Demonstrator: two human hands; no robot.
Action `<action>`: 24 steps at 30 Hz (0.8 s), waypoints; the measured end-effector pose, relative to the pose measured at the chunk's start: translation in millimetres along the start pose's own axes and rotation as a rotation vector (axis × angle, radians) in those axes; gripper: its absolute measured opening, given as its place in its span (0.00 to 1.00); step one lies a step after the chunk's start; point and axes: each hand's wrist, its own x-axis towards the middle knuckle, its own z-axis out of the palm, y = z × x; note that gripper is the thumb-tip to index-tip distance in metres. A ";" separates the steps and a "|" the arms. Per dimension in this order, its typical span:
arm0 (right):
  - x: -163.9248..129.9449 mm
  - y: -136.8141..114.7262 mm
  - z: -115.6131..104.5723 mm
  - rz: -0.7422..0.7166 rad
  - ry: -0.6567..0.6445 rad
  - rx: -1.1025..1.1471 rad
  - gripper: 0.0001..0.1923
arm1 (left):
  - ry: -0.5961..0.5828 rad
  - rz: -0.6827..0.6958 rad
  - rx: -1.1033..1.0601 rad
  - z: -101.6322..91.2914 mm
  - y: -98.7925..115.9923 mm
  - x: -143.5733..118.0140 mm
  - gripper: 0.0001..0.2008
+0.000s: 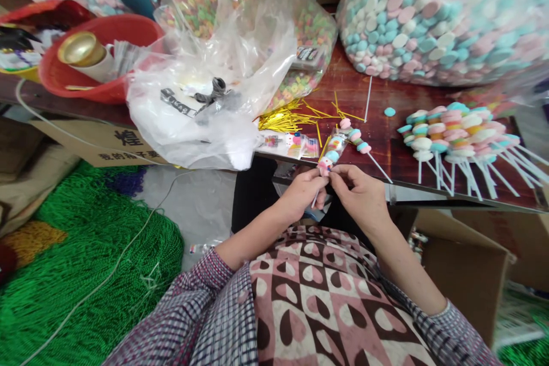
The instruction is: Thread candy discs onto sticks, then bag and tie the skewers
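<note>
Near the table's front edge, my left hand (305,191) is closed round the lower end of a wrapped marshmallow skewer (331,155), its white stick poking out below the fingers. The clear wrapper covers blue, pink and white marshmallows. My right hand (360,191) pinches at the gathered lower end of the wrapper; what lies between its fingertips is too small to make out. Just beyond, an unwrapped marshmallow skewer (355,137) lies on the table. Gold twist ties (281,118) are spread to the left, beside flat printed wrappers (285,143).
Many marshmallow skewers (458,131) are piled at the right. Big bags of marshmallows (412,23) and coloured candy (309,28) stand behind. A white plastic bag (193,120) and red basin (100,88) are left. An open carton (463,274) and green cords (107,251) lie below.
</note>
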 end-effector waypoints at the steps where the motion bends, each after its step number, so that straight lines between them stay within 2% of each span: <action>1: -0.2 -0.2 -0.3 0.001 0.004 -0.016 0.12 | -0.003 0.005 0.003 0.2 -0.1 -0.4 0.07; 8: 1.7 1.6 0.1 -0.011 0.024 -0.055 0.10 | -0.001 0.026 -0.064 1.4 -4.1 -1.4 0.12; 12: 0.2 0.9 3.9 -0.035 0.047 -0.087 0.06 | 0.087 0.039 -0.108 5.4 -6.4 0.2 0.10; 15: -5.4 -1.2 6.7 -0.104 0.054 -0.105 0.05 | 0.149 0.048 -0.098 7.0 -6.5 1.7 0.10; 19: -13.2 -2.4 7.8 -0.157 0.029 -0.080 0.04 | 0.181 0.055 -0.042 6.4 -5.7 2.0 0.12; 21: -14.9 -1.5 7.2 -0.109 0.000 -0.001 0.04 | 0.149 0.065 -0.057 5.7 -6.0 1.0 0.12; 24: -15.0 0.5 5.6 0.018 -0.015 0.210 0.03 | 0.002 0.048 -0.148 4.5 -6.4 -1.2 0.12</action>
